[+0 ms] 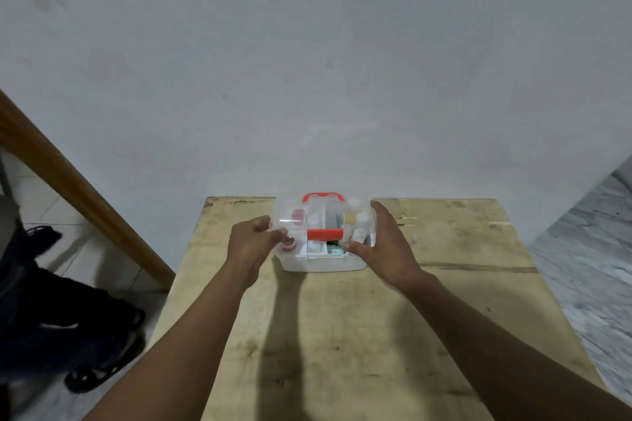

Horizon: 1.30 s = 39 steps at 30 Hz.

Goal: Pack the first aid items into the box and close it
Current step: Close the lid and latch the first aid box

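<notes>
A clear plastic first aid box (pixel 321 265) stands at the far middle of the wooden table (pixel 359 335). Its transparent lid (pixel 290 215), with a red handle (pixel 323 196) and a red latch (pixel 325 233), is tilted over the box. My left hand (pixel 251 243) pinches the lid's left front edge. My right hand (pixel 386 243) cups the lid's right side, fingers spread along it. Inside I see red-capped containers (pixel 297 215), white bottles (pixel 359 219) and small packets (pixel 333 249), blurred through the plastic.
A pale wall rises right behind the table. To the left are a slanted wooden beam (pixel 68 181), a dark bag (pixel 51 318) and a black sandal (pixel 89 378) on the tiled floor. Marbled flooring (pixel 588 267) lies to the right.
</notes>
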Motion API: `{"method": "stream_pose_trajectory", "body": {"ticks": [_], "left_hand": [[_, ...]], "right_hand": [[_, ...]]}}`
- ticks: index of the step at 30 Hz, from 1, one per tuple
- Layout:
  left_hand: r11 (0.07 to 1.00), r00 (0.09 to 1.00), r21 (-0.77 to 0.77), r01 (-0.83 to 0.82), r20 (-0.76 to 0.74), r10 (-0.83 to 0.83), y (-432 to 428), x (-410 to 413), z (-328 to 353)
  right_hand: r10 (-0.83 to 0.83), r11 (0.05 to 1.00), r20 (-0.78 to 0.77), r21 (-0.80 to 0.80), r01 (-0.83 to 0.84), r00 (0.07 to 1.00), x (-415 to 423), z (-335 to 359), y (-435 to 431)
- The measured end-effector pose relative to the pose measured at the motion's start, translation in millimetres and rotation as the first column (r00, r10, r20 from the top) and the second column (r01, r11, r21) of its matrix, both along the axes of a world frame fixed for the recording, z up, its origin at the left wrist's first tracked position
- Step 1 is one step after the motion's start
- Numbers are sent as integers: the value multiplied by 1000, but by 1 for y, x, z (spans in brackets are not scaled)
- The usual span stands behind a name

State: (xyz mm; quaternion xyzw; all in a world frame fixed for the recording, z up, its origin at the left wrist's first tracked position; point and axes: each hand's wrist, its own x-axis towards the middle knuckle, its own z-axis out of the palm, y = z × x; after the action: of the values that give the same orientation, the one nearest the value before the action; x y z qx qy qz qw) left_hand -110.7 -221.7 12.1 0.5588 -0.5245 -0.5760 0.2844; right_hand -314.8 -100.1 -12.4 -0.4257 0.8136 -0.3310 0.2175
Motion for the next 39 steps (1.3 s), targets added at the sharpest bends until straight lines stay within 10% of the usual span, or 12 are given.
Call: {"method": "stream_pose_trajectory", "body": {"ticks": [26,39], "left_hand": [[945,955,-309,103,295,-8,26,8,-46],[966,960,-191,175,249,-125,2,5,-40]], "right_hand": [[-39,993,-11,-113,38,999,31,-4,21],[9,985,-148,-166,-34,989,29,-28,9]]}}
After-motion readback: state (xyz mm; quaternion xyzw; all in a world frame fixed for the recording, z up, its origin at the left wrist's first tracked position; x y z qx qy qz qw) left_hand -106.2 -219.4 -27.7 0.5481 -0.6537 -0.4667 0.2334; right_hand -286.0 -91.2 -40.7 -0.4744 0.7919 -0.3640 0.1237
